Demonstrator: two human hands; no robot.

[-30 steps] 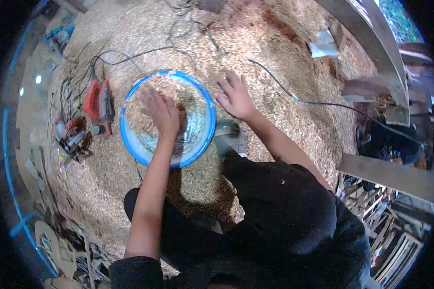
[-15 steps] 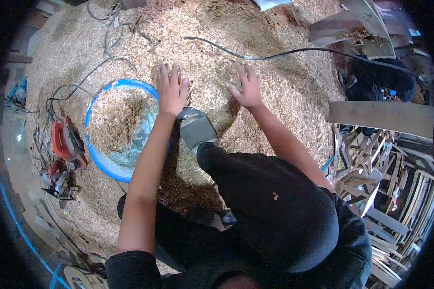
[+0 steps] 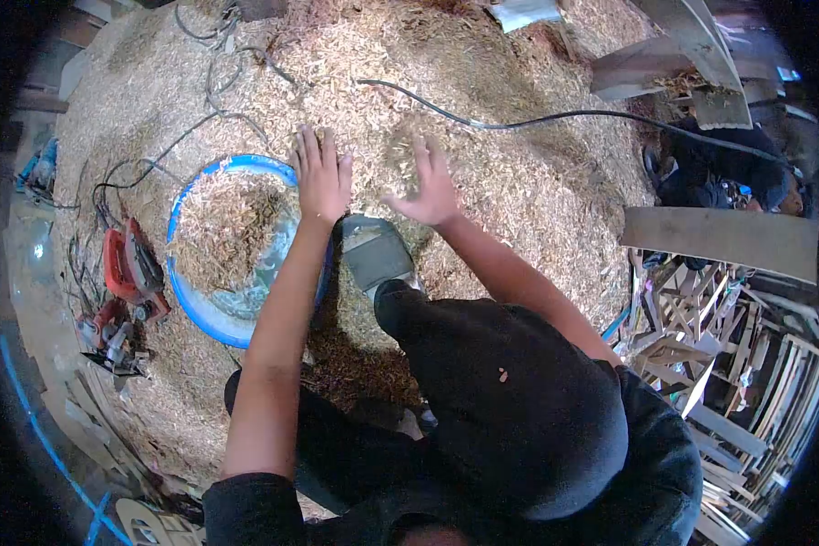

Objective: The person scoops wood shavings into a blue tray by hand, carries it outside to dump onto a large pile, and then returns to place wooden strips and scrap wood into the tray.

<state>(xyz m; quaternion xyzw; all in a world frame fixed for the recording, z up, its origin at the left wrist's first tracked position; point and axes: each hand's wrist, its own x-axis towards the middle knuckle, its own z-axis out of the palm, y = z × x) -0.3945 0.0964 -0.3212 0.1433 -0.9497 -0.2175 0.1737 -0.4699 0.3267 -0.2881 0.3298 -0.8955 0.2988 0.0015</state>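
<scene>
Pale wood shavings (image 3: pixel 519 173) cover the floor in a thick layer. My left hand (image 3: pixel 322 182) lies over them with its fingers stretched forward, right at the rim of a blue-edged basin (image 3: pixel 184 296). A heap of shavings (image 3: pixel 223 227) fills much of that basin, and its whitish inside shows at the lower right. My right hand (image 3: pixel 430 189) is spread a short way to the right, thumb pointing toward the left hand, above the shavings. Neither hand grips anything. Between and just below them is my shoe (image 3: pixel 376 253), a grey one.
Red power tools (image 3: pixel 129 264) lie left of the basin, by tangled black cords (image 3: pixel 217 114). A black cable (image 3: pixel 537 120) crosses the shavings ahead. Wood offcuts (image 3: pixel 701 328) are piled at right, below a board (image 3: pixel 723 238). Another person (image 3: pixel 723 168) is at the far right.
My right hand has swept left, closer to my left hand, across the shavings. My left hand stays beside the basin, and the view has shifted slightly.
</scene>
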